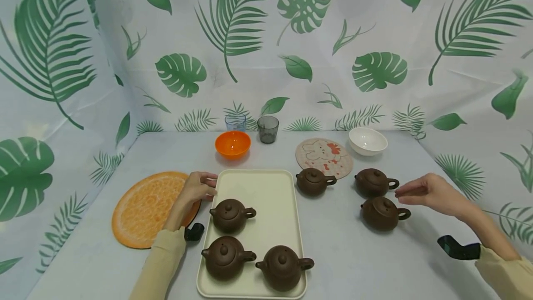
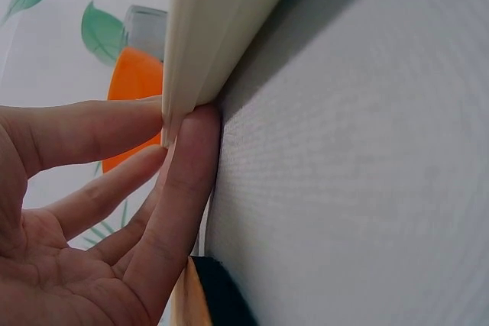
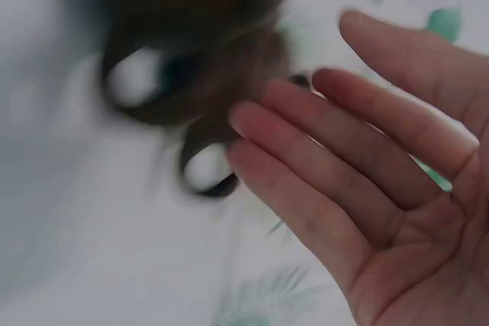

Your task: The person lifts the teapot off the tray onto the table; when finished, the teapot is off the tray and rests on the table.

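Observation:
A cream tray (image 1: 266, 193) carries three brown teapots, one (image 1: 230, 215) at its left middle and two, a left one (image 1: 225, 258) and a right one (image 1: 283, 267), at its near end. My left hand (image 1: 199, 189) pinches the tray's left rim (image 2: 183, 59), fingertips touching its edge. With fingers extended, my right hand (image 1: 433, 193) is beside the handle of a teapot (image 1: 371, 183); in the right wrist view the hand (image 3: 367, 166) holds nothing. Just nearer stands another teapot (image 1: 381, 214). One more teapot (image 1: 313, 182) is right of the tray.
An orange-slice placemat (image 1: 141, 212) lies to the left under my left forearm. Behind the tray stand an orange bowl (image 1: 233, 146), a blue glass (image 1: 235, 122) and a grey glass (image 1: 268, 129). A rabbit-patterned mat (image 1: 320, 152) and a white bowl (image 1: 367, 141) are at the back right.

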`<state>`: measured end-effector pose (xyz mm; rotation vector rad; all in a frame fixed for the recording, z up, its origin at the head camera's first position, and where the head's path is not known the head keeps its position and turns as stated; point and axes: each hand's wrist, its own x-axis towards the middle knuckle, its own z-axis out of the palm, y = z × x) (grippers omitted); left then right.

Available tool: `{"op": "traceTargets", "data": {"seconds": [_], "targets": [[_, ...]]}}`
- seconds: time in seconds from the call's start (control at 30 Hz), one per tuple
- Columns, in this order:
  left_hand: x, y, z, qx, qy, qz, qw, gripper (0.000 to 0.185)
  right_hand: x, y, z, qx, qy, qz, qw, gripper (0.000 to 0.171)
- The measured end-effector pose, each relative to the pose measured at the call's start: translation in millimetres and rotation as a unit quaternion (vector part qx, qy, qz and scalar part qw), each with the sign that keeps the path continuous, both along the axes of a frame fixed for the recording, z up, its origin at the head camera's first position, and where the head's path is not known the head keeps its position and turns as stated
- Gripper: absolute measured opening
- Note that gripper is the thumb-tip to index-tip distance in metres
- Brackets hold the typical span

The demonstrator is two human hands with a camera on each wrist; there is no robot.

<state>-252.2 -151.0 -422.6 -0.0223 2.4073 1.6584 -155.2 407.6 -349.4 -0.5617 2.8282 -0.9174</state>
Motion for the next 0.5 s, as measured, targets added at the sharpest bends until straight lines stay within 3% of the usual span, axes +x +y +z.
{"op": "traceTargets", "data": {"seconds": [0.13,0.23,0.37,0.5], "targets": [[-0.4,0.8,-0.3,-0.001,-0.005,0.004,1.0,0.047,-5.5,-36.2,23.8,-0.007,0.022,-0.02,1.0,0.027],[-0.4,0.9,-0.6,-0.002,-0.004,0.005,1.0,0.047,-13.9,-67.9,33.9,-0.028,-0.003,0.016,0.999,0.029],[0.2,1.3,0.0,0.0,-0.001,0.004,1.0,0.047,-27.6,-109.4,31.5,-0.058,-0.028,0.056,0.996,0.029],[-0.4,2.1,0.4,0.004,0.002,0.001,1.0,0.047,-40.4,-150.1,16.9,-0.096,-0.036,0.09,0.991,0.027]]}}
